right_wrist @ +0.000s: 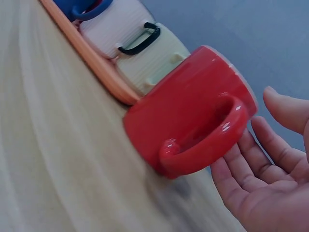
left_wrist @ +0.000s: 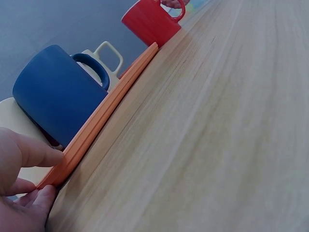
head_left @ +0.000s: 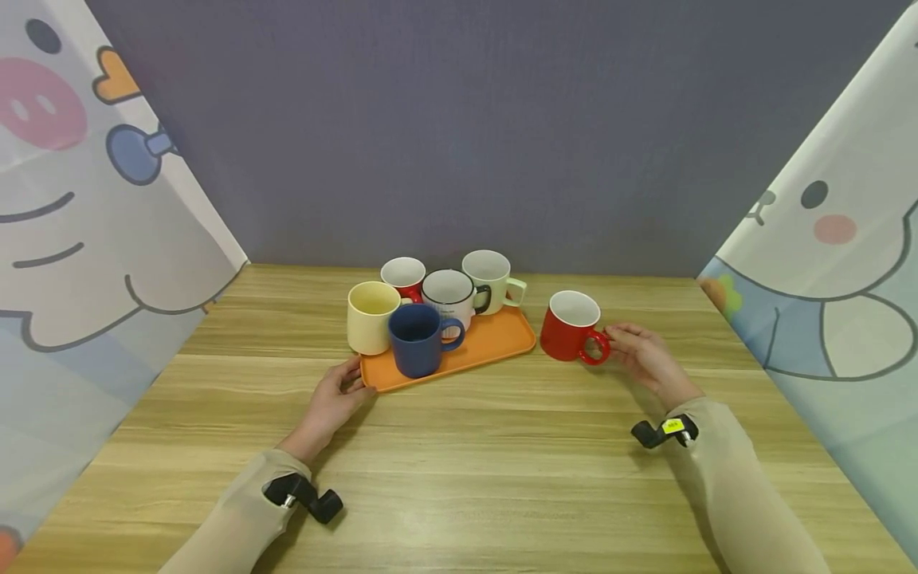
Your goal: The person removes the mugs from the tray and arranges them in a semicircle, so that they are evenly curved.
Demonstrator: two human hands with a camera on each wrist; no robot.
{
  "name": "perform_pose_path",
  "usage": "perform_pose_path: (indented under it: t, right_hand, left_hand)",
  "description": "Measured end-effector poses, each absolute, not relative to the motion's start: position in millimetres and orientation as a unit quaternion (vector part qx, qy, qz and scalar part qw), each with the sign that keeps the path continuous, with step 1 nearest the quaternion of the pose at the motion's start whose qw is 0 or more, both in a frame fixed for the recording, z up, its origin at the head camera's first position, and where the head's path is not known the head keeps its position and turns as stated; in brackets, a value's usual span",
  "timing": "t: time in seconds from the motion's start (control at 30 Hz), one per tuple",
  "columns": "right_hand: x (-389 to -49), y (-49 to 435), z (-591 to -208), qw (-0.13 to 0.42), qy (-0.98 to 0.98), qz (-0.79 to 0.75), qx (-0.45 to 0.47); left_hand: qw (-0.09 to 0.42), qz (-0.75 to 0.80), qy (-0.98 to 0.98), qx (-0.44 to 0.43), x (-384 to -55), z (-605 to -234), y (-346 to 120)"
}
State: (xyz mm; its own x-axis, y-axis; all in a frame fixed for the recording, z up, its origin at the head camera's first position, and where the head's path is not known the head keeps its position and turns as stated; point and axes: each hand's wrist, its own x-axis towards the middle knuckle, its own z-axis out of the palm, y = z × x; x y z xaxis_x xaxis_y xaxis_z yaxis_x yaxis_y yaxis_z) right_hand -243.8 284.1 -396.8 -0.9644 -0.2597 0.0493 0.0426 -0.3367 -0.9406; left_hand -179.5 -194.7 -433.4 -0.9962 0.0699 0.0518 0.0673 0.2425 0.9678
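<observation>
My left hand pinches the near left corner of an orange tray, thumb and fingers at its rim in the left wrist view. On the tray stand a navy blue mug, a yellow mug, a white mug with a black handle, a pale green mug and, behind, a red mug with a white inside. A larger red mug is upright just right of the tray. Beside its handle, my right hand has its fingers extended and its thumb apart, as the right wrist view shows.
The wooden table reaches back to a grey wall panel. Cartoon-printed sheets line the left and right sides. Black camera mounts sit on both sleeves.
</observation>
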Motion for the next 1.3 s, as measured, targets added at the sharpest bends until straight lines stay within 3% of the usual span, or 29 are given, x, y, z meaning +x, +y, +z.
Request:
perform_pose_path:
  t: [0.37,1.3]
  right_hand:
    - [-242,280,-370,0.044,0.55,-0.825,-0.126]
    - [-245,191,-350,0.072,0.576,-0.79,-0.196]
  left_hand:
    - [0.004,0.616,0.787,0.029,-180,-431,-194]
    - [0.005,0.617,0.787,0.012,-180,-433,-193]
